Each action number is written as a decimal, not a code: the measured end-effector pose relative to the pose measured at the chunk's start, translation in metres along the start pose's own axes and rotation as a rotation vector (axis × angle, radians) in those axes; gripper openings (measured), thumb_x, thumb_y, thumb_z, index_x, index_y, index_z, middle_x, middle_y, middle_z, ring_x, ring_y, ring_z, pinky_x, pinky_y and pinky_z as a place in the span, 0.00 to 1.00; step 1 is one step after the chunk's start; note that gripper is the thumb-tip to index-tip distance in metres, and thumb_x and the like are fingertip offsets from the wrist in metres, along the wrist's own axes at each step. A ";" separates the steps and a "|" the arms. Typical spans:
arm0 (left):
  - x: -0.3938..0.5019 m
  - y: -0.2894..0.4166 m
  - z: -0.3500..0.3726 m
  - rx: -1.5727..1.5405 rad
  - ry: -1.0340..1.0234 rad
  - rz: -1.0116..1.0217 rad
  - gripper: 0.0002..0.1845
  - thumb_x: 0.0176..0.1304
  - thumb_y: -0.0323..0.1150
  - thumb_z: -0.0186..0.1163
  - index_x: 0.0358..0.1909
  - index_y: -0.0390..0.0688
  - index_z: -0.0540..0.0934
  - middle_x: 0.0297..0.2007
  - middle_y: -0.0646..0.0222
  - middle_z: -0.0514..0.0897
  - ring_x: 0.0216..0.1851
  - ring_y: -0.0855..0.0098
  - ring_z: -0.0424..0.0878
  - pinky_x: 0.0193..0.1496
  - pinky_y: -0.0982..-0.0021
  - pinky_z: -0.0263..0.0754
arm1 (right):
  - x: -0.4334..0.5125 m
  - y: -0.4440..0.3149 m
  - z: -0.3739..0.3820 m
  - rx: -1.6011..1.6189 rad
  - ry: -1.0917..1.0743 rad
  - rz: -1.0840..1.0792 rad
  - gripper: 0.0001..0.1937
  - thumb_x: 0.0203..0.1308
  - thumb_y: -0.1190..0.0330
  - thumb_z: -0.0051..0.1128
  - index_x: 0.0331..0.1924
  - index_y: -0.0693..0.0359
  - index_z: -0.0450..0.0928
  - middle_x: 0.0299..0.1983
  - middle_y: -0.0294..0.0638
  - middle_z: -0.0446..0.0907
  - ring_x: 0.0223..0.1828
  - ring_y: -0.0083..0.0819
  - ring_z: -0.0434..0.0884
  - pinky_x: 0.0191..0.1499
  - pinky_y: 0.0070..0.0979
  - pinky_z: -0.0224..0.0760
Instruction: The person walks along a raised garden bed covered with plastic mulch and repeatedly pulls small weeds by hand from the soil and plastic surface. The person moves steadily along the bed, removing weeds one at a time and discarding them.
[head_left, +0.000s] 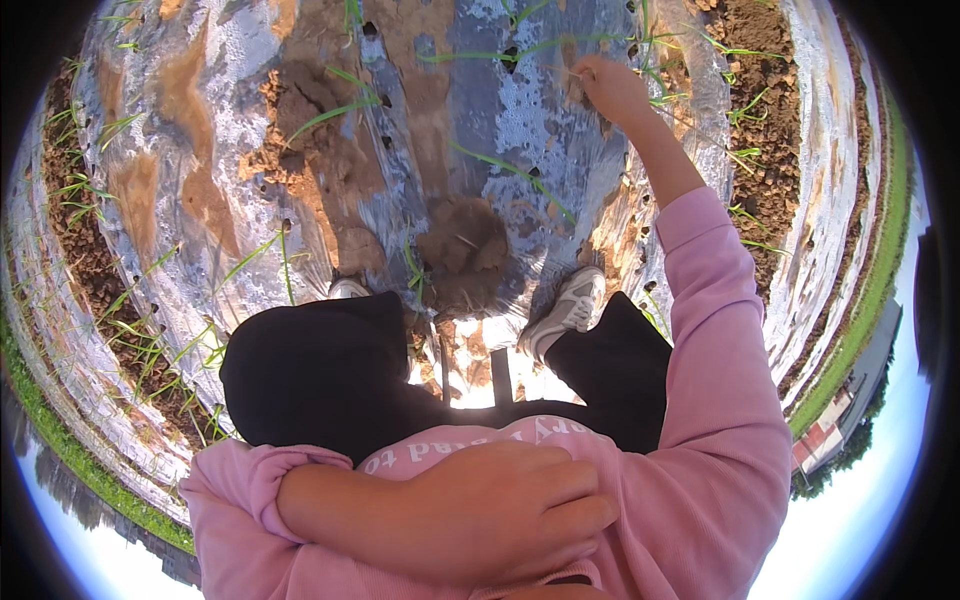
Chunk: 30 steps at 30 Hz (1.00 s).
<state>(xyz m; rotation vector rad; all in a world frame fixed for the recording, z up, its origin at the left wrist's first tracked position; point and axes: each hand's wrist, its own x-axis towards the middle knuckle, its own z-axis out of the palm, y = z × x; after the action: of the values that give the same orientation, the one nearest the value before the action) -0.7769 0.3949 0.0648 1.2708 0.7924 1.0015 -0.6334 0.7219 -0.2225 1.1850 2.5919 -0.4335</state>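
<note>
My right hand (609, 88) reaches forward over the plastic mulch film (517, 112), its fingertips pinched on a thin pale stalk (561, 70). Just left of that hand, a young green seedling (480, 56) with long narrow leaves lies near a dark planting hole (511, 54) in the film. My left arm is folded across my body. The left hand (525, 510) rests against the front of my pink top with curled fingers; its palm is hidden, so whether it holds anything cannot be seen. Another narrow-leaved seedling (525, 178) lies across the film before me.
My shoe (574, 307) stands on the film beside a soil mound (469, 240). Dark stool-like legs (501, 375) show between my knees. Bare soil furrows (761, 150) with seedlings run along both sides, with more film-covered beds (825, 172) beyond.
</note>
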 end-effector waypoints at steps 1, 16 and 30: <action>-0.003 0.001 -0.004 0.004 0.008 -0.001 0.16 0.53 0.35 0.62 0.44 0.43 0.78 0.32 0.68 0.77 0.32 0.67 0.78 0.32 0.70 0.71 | 0.002 -0.004 0.005 0.002 0.011 0.030 0.09 0.63 0.61 0.47 0.42 0.46 0.79 0.36 0.38 0.83 0.39 0.40 0.82 0.40 0.38 0.74; -0.021 0.004 -0.026 -0.047 0.037 0.010 0.14 0.55 0.35 0.55 0.43 0.42 0.76 0.36 0.63 0.76 0.36 0.60 0.75 0.36 0.64 0.70 | -0.006 -0.033 0.008 0.015 -0.001 -0.003 0.10 0.61 0.64 0.47 0.43 0.49 0.79 0.33 0.40 0.82 0.36 0.40 0.82 0.37 0.37 0.73; -0.042 0.014 -0.022 0.008 0.116 0.039 0.08 0.54 0.33 0.53 0.35 0.44 0.75 0.27 0.64 0.72 0.28 0.62 0.73 0.27 0.63 0.68 | -0.017 -0.126 -0.003 0.315 -0.258 -0.142 0.08 0.61 0.68 0.50 0.42 0.53 0.78 0.24 0.38 0.76 0.25 0.31 0.73 0.29 0.31 0.65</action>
<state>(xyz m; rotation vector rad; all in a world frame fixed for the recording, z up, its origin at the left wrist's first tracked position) -0.8157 0.3648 0.0733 1.2478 0.8643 1.1123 -0.7194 0.6333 -0.1936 0.9579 2.4484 -0.9865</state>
